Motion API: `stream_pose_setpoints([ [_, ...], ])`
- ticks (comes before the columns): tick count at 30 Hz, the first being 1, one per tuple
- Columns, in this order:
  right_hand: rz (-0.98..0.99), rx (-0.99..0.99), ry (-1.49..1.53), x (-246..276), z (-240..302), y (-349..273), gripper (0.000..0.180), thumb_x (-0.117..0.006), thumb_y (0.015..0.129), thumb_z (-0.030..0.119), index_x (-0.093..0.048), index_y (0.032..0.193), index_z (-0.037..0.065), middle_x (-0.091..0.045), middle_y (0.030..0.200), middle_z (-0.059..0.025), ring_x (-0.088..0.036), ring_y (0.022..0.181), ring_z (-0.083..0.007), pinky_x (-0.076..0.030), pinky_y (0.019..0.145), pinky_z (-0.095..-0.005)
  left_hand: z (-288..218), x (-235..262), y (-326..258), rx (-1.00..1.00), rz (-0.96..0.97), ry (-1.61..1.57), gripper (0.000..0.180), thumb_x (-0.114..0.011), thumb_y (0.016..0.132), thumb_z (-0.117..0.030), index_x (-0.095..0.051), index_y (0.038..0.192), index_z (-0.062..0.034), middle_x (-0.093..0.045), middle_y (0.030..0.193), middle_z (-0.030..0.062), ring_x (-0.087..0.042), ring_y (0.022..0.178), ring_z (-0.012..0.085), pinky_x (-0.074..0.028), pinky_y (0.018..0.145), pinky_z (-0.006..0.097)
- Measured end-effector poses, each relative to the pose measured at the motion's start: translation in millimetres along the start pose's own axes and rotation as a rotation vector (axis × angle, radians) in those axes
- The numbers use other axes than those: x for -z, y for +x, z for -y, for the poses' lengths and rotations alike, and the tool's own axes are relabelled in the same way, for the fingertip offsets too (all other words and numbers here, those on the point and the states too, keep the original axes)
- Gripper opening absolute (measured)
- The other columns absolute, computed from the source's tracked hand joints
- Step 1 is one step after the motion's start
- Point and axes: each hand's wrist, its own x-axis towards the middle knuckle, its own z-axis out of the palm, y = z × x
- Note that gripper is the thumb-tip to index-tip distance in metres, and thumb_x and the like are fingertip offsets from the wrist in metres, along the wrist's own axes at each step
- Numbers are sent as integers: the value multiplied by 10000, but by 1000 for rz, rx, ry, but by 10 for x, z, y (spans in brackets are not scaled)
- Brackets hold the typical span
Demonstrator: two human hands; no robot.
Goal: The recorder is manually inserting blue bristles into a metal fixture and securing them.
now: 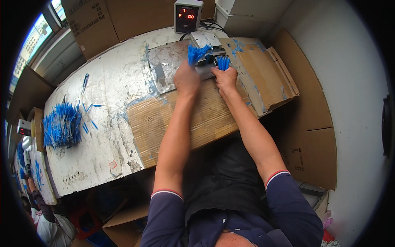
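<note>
Blue strips [196, 53] fanning above left hand [186, 78] grip

scuffed matt white tabletop [107, 82], rough brown cardboard sheet [164, 123], dull scratched metal plate [164, 68], thin blue plastic strands [61, 125].

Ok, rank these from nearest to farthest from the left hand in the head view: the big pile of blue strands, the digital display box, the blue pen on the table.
From the left hand:
1. Digital display box, just beyond the hand, at the back of the table.
2. Blue pen, off to the left on the white tabletop.
3. Big pile of blue strands, farthest, near the table's left edge.
</note>
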Motion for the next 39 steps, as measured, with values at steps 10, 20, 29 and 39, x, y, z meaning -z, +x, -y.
stream_pose_setpoints([
  [10,168,89,-699,-128,440,-271,275,-772,747,335,-755,878,94,-741,901,-184,-705,893,-407,-558,794,-503,82,15,17,14,-61,-45,162,-673,929,-224,-690,1030,-98,-720,827,182,-700,800,395,-513,725,490],
  [20,88,134,-418,46,164,-60,239,-739,718,242,-683,677,14,-687,688,-189,-682,649,-353,-521,654,-430,151,19,61,96,-129,-263,125,-666,935,-186,-700,991,-80,-728,774,104,-715,739,287,-517,692,410],
  [29,146,20,-298,154,-15,237,207,-779,667,185,-710,719,-4,-700,691,-139,-668,630,-245,-514,649,-392,157,-14,62,82,-115,-218,121,-655,936,-186,-701,983,-85,-727,790,106,-715,749,279,-514,698,403],
  [39,121,60,-261,144,-41,275,230,-796,685,205,-727,747,-5,-713,709,-142,-681,655,-249,-518,665,-391,120,-3,51,102,-91,-218,131,-653,942,-181,-691,1003,-72,-728,832,131,-710,793,311,-510,728,416],
])
